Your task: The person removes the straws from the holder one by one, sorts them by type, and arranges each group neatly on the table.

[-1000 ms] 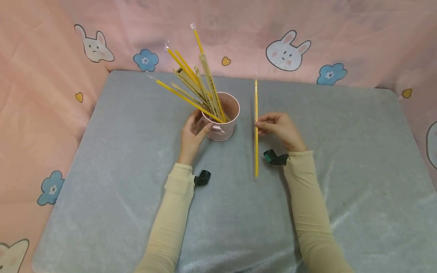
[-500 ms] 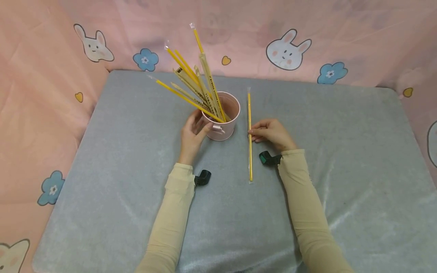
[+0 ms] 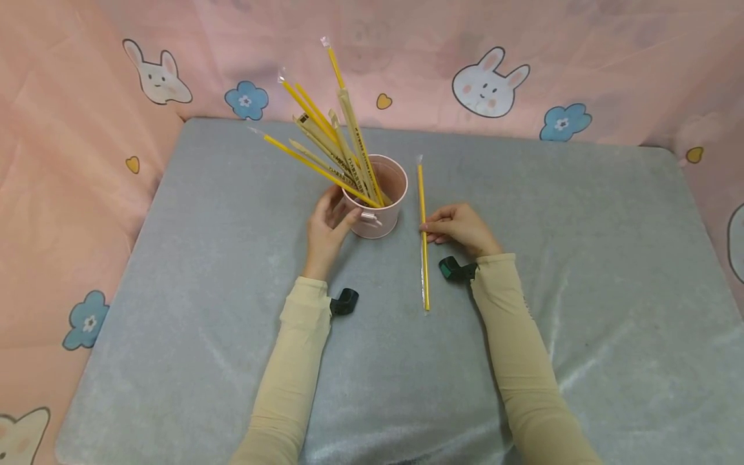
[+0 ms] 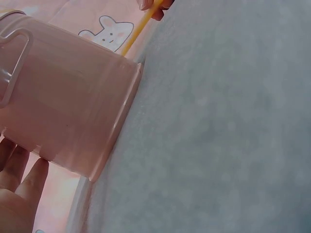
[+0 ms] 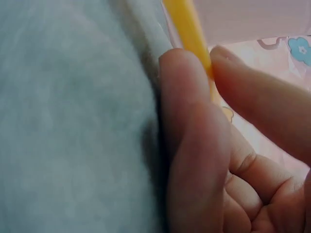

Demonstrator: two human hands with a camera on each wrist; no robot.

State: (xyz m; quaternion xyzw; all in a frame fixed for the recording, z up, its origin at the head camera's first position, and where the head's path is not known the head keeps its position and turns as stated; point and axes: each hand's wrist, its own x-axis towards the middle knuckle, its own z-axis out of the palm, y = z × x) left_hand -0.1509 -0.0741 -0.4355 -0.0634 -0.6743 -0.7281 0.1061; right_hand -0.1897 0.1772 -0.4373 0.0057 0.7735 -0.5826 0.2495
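Two beige sleeves (image 3: 514, 342) extended over the near part of a grey cloth-covered surface (image 3: 604, 258), each with a small black wrist camera (image 3: 345, 302). The right hand (image 3: 462, 227) pinched a clear-wrapped yellow straw (image 3: 422, 194) near its middle, between thumb and fingers. The straw lay on that hand's left, its long axis running from near edge to far edge; whether it touched the surface could not be told. Just beyond its left side, with a narrow gap between, stood a pink pail (image 3: 385, 223), upright, nearer the far edge. The left hand (image 3: 325, 236) cupped the pail's opposite side, so the right was the hand nearer the straw. Yellow and paper-wrapped straws (image 3: 349, 123) leaned from the pail toward the far left corner. Past the far edge hung a pink backdrop (image 3: 407, 39) printed with rabbits.
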